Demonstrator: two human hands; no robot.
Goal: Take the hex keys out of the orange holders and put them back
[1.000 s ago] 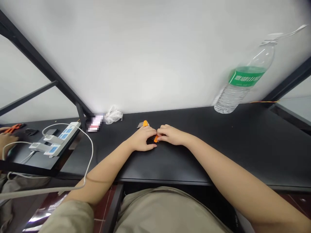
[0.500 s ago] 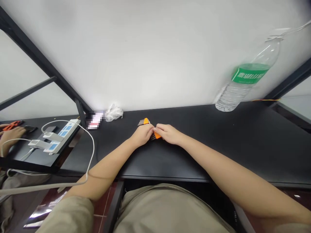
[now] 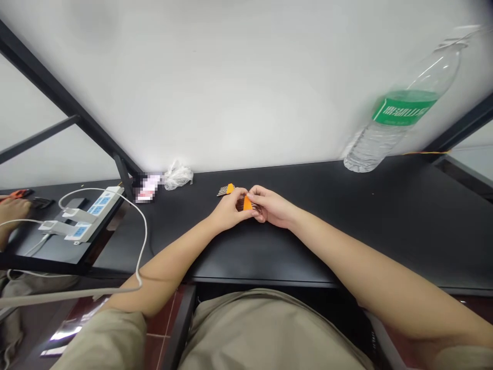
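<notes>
Between my hands is a hex key set in an orange holder (image 3: 247, 202), its thin dark metal keys showing on both sides of the orange piece. My left hand (image 3: 229, 210) grips it from the left, thumb in front and fingers curled behind. From the right, my right hand (image 3: 274, 206) holds it too, thumb and forefinger near the holder's top and other fingers beneath the keys. A second similar set, with an orange holder (image 3: 230, 188) and a row of metal keys, lies on the black table (image 3: 308, 246) just beyond my left hand.
A crumpled clear plastic bag (image 3: 178, 176) lies at the wall, beside a pixelated item (image 3: 146, 188). A large bottle with a green label (image 3: 404, 108) stands at the back right. On the left are a power strip (image 3: 96, 213), a looping white cable (image 3: 145, 231) and another person's hand (image 3: 13, 211).
The orange holder has turned upright between my hands, with keys now showing on its right side. My right fingers have shifted beneath it. The second set stays on the table.
</notes>
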